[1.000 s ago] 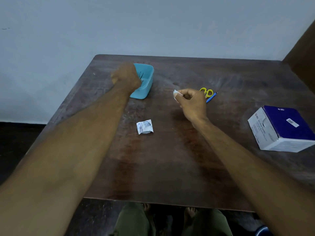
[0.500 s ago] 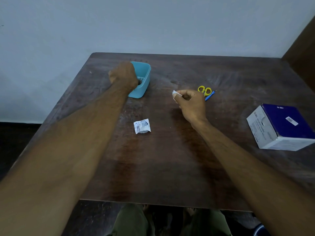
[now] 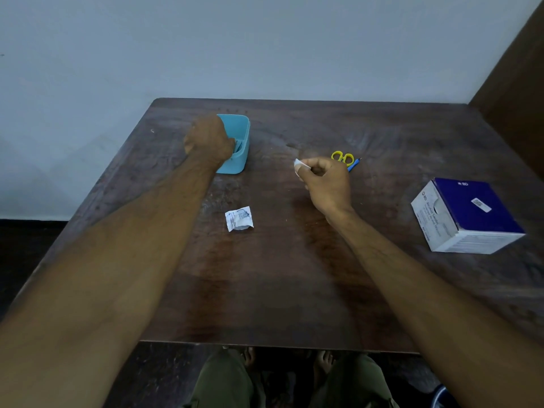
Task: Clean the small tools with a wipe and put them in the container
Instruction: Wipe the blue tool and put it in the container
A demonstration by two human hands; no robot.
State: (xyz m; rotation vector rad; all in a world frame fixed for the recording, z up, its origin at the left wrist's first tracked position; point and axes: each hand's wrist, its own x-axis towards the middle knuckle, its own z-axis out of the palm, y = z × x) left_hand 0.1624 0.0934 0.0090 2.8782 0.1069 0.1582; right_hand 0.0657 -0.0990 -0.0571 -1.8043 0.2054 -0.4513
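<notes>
Scissors (image 3: 343, 158) with yellow loops lay uncleaned at two o'clock on the table (image 3: 294, 275), just beyond our right hand (image 3: 326, 184), which pinched the white wipe (image 3: 298, 164). Our left hand (image 3: 207, 141) reached curled into the blue container (image 3: 237, 148) at eleven o'clock; whether it gripped a tool, we could not tell. Next, we judged, came wiping those scissors.

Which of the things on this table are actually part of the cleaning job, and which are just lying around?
Part of the job:
blue container, with the left hand at it
white wipe, pinched in the right hand
yellow-handled scissors
blue-handled tool beside them

Just lying about:
torn wipe wrapper
box of alcohol swabs
</notes>
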